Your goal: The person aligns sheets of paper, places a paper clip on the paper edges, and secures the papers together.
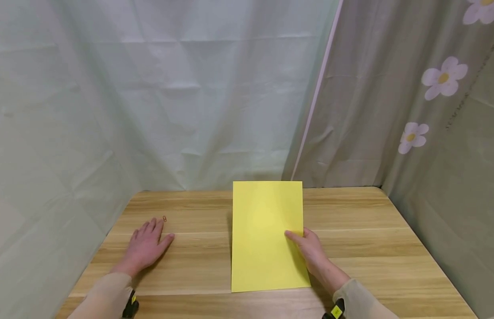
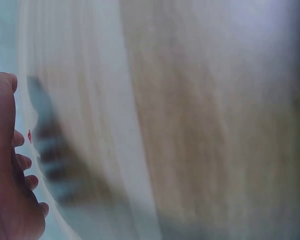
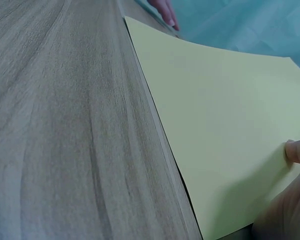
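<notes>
- Pale curtain (image 1: 215, 102) filled the upper left and centre of the frame; a greyer, flower-printed curtain (image 1: 358, 97) hung at upper right. Backdrop only.
- Wood-grain table (image 1: 199, 266) spread across the lower half.
- Yellow sheet (image 1: 266, 248) stood just right of centre in the lower half, long side running up the frame. Top edge overlapped the curtain, so at least that end appeared raised. Right wrist view: slight bow, thin dark line along one edge. Could not tell whether any edge touched the wood.
- Right hand (image 1: 312, 252), lower right of centre, clamped on the sheet's right edge: thumb across the front face, fingers behind. A one-sided hold, by my judgement; it called for light, even pressure, thumb kept flat so as not to dent the paper, and a level wrist so the far side would not sag.
- Left hand (image 1: 147, 246), lower left, palm down, fingers spread apart, nothing held. Could not tell how firmly it pressed the table, if at all. Well apart from the sheet; a second hold on the sheet's left edge would, I judged, have steadied it better.
- Paper clip (image 1: 165, 219), reddish, lay left of centre, just beyond the left fingertips. Contact could not be made out. Small enough to be nudged; careful fingers were advisable there.
</notes>
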Tool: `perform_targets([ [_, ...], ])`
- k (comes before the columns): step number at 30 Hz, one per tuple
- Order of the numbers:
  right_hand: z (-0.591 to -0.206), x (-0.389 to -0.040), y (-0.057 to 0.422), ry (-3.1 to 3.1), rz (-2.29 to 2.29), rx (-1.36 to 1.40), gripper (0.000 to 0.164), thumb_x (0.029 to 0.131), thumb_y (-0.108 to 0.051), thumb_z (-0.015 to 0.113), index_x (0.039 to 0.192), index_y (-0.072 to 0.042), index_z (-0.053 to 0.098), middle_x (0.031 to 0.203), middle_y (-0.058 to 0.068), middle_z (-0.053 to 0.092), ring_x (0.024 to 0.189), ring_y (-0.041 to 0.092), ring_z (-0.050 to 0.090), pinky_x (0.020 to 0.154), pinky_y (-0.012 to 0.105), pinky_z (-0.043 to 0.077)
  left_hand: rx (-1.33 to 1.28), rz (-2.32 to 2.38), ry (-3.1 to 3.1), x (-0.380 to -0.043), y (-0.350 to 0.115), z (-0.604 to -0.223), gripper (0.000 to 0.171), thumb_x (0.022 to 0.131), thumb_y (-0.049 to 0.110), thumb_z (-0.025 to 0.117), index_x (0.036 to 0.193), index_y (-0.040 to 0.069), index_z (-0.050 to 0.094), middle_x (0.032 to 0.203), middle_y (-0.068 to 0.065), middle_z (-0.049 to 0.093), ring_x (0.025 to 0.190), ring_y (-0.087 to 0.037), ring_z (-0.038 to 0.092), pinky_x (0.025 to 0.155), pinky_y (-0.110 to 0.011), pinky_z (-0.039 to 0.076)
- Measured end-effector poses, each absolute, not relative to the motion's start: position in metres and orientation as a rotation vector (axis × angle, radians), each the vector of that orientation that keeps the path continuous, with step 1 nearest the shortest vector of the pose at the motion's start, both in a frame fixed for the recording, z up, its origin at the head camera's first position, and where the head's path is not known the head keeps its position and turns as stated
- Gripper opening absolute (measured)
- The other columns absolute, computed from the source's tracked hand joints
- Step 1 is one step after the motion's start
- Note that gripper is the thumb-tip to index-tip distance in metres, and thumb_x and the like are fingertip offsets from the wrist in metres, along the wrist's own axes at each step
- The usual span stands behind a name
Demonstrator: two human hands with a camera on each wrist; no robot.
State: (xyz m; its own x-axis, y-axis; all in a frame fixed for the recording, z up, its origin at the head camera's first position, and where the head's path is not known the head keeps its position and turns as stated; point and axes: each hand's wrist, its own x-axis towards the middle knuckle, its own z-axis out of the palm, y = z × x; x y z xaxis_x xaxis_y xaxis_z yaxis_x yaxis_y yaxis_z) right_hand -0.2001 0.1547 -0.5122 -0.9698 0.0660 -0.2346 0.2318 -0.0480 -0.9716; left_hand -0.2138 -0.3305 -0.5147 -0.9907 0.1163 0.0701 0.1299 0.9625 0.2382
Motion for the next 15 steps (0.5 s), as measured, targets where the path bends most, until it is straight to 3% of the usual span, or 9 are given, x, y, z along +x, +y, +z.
perform_targets([
  [15, -0.5109, -0.1990, 0.1546, 2.063, -2.182, 0.325, 0.039, 0.096, -0.022, 0.074, 0.123, 0.004, 0.064, 0.093, 0.011, 0.072, 0.078, 0.024, 0.069, 0.069, 0.038, 0.058, -0.181, -0.396, -3.068, -0.2203, -0.3226, -0.5146, 0.086, 0.106, 0.058, 0.042, 0.154, -0.012, 0.030, 0.157, -0.039, 0.024, 0.143, -0.059, 0.020, 0.110, -0.075, 0.013],
])
